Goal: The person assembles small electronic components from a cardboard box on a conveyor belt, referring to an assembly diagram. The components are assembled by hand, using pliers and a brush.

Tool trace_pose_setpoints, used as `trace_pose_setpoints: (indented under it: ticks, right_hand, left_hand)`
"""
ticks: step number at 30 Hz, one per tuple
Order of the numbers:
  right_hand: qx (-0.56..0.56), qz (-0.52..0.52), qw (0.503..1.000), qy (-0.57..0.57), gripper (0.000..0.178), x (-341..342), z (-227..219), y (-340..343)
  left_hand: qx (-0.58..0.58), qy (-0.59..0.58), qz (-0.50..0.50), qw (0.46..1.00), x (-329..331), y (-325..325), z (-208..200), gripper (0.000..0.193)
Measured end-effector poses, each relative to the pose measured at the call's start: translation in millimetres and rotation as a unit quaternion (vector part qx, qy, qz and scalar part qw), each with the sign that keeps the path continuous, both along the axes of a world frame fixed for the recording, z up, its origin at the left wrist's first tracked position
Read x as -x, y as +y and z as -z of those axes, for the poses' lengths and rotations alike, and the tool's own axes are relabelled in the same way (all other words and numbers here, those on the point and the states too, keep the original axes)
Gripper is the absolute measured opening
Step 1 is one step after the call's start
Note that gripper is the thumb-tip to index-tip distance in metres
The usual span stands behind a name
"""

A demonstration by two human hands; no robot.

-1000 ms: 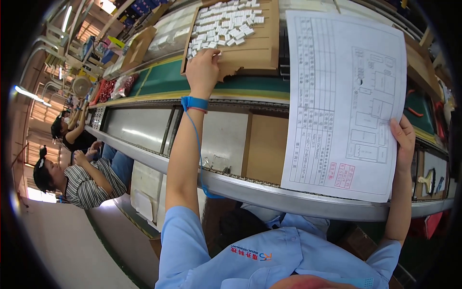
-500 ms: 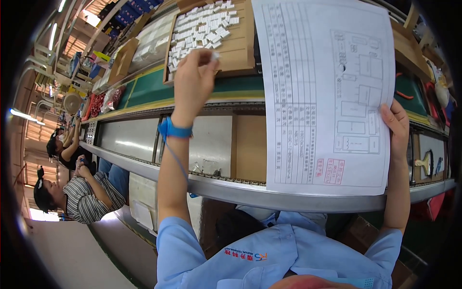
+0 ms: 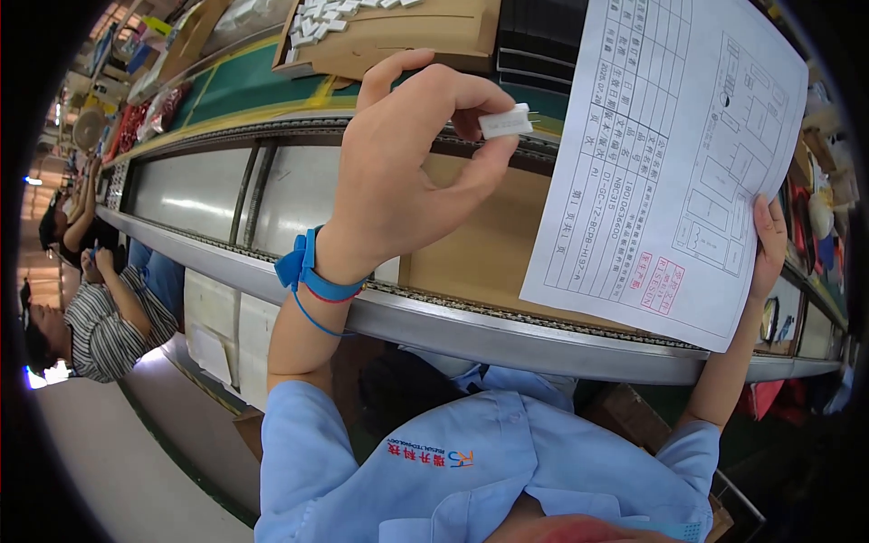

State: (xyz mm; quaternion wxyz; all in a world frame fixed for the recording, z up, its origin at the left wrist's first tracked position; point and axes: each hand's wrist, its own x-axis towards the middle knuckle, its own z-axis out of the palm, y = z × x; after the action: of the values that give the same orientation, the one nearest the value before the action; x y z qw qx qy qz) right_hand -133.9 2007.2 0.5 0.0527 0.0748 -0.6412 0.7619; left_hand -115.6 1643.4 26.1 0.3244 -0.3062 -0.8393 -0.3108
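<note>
Pinched between thumb and fingertips of my left hand [image 3: 412, 167] is a small white block-shaped electronic component [image 3: 506, 123]. Thin metal leads stick out of its right end. A blue wrist strap with a thin cord circles that wrist. My right hand [image 3: 768, 249] grips the right edge of a printed paper sheet [image 3: 625, 208], which carries a table, a line diagram and a red stamp. The sheet is held up, tilted, over the conveyor line, with its printed side toward me. Some fingers of my right hand are hidden behind it.
A cardboard tray [image 3: 398, 41] with many similar white components stands beyond the green surface [image 3: 231, 86]. Black stacked trays [image 3: 543, 41] sit right of it. A metal rail [image 3: 434, 330] runs along the near edge of the line. Two other people [image 3: 109, 308] sit at the left.
My left hand has come away from the cardboard tray, nearer and to the right, with the white component. The paper sheet has tilted and shifted right in view. The whole view has shifted too.
</note>
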Motion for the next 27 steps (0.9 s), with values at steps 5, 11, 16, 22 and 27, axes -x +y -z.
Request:
trace_pose_setpoints:
  ticks: [5, 11, 16, 22, 27]
  right_hand:
    - [-0.013, -0.008, 1.0, -0.017, 0.033, 2, 7, 5]
    - [-0.01, 0.016, 0.999, -0.041, 0.031, -5, 4, 0]
    - [-0.057, -0.014, 0.998, -0.031, 0.03, 0, 10, 3]
    - [0.002, -0.044, 0.999, -0.012, 0.031, -2, 12, -8]
    - [-0.023, -0.065, 0.998, 0.002, 0.03, -8, 16, -9]
  left_hand:
    - [-0.005, 0.001, 0.004, 1.0, -2, -4, 3, 0.022]
    - [0.005, 0.005, -0.003, 1.0, 0, 0, 4, 0.022]
    - [-0.086, -0.016, -0.065, 0.994, 19, -6, 25, 0.019]
    - [-0.117, -0.115, -0.088, 0.983, 40, -22, 45, 0.02]
    - [-0.109, -0.106, -0.104, 0.983, 53, -34, 63, 0.023]
